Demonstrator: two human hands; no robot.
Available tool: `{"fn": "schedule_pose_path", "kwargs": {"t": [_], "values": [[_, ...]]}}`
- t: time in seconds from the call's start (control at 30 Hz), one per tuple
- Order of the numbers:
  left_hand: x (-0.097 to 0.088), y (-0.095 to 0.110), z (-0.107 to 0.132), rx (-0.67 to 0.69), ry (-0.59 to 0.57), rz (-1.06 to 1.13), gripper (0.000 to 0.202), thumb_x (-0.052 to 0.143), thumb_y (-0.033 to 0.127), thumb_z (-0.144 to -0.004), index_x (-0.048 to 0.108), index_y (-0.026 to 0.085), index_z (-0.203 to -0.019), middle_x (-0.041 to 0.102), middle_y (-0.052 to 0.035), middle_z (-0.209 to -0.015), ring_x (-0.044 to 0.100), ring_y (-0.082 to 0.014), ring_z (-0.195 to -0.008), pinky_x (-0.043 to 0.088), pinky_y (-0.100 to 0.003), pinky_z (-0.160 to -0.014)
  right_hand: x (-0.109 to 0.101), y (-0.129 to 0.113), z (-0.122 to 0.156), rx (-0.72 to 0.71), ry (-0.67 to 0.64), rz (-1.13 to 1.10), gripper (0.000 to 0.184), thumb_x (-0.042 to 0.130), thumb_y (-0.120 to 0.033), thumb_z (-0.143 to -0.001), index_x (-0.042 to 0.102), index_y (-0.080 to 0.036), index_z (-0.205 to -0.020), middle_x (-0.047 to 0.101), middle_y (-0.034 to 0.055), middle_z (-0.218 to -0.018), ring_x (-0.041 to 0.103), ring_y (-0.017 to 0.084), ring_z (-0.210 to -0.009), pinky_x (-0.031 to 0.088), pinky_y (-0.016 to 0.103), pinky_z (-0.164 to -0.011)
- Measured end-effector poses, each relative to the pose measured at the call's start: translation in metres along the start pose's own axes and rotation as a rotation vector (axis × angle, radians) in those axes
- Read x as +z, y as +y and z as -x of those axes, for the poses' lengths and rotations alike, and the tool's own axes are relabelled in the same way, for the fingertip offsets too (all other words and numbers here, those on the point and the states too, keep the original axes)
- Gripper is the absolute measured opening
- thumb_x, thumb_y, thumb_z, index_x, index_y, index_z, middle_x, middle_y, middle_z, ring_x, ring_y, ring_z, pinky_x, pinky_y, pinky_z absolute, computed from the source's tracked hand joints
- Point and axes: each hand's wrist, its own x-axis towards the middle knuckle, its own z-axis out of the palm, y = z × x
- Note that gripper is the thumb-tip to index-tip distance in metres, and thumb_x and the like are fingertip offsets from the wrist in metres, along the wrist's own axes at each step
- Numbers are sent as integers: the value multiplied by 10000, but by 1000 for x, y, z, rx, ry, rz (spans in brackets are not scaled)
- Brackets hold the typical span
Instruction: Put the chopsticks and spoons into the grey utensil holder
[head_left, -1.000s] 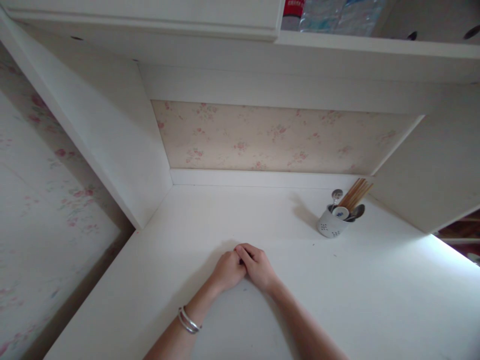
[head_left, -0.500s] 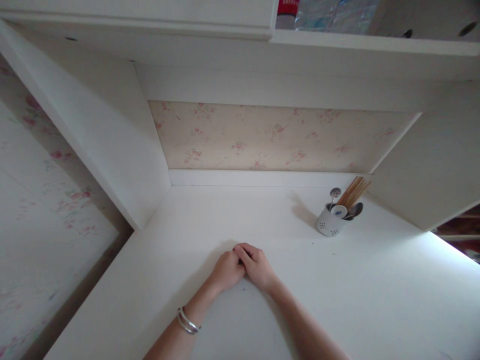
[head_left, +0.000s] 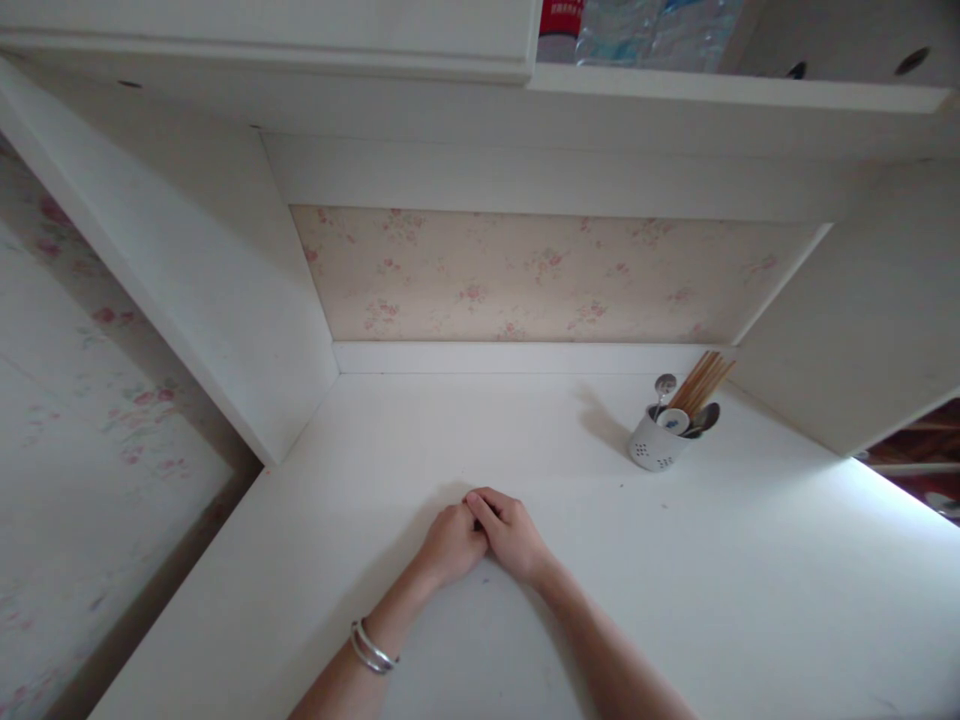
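My left hand [head_left: 454, 546] and my right hand [head_left: 516, 532] are clasped together on the white tabletop [head_left: 450, 430]. Both are closed, with the right fingers folded over the front of the left hand and the right thumb lying on top. Most of the left fingers are hidden under the right ones. No object shows between them. Two silver bangles [head_left: 372, 648] circle my left wrist. To the right and farther back, apart from my hands, stands a white utensil holder [head_left: 651, 446] with pierced holes. Wooden chopsticks [head_left: 700, 382], a dark metal spoon [head_left: 706, 416] and a white ceramic spoon [head_left: 673, 421] stick out of it.
White side panels [head_left: 172, 250] [head_left: 862, 330] flank the tabletop, and a flowered wall [head_left: 480, 275] lies behind. Overhead runs a shelf [head_left: 675, 88] holding a red-labelled bottle [head_left: 561, 18] and clear plastic bottles [head_left: 622, 30]. The table's left edge faces a flowered surface [head_left: 82, 420].
My hands stay clasped in the same place on the table. The whole view has shifted very slightly, so the holder and shelf appear a little farther left.
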Motion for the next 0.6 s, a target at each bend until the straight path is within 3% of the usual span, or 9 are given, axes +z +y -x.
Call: {"fn": "schedule_pose_path", "kwargs": {"t": [0.6], "values": [[0,0,0,3,3,-5,376,463,148,-753,699,153,-1046,736,-91,-1017,669,-234,-957,504,-299,-813,0,0,0,-2,5,13,413,393,-465,-937,659,-196,-771,651,15,-754,573,177,-737,417,264,-676]]}}
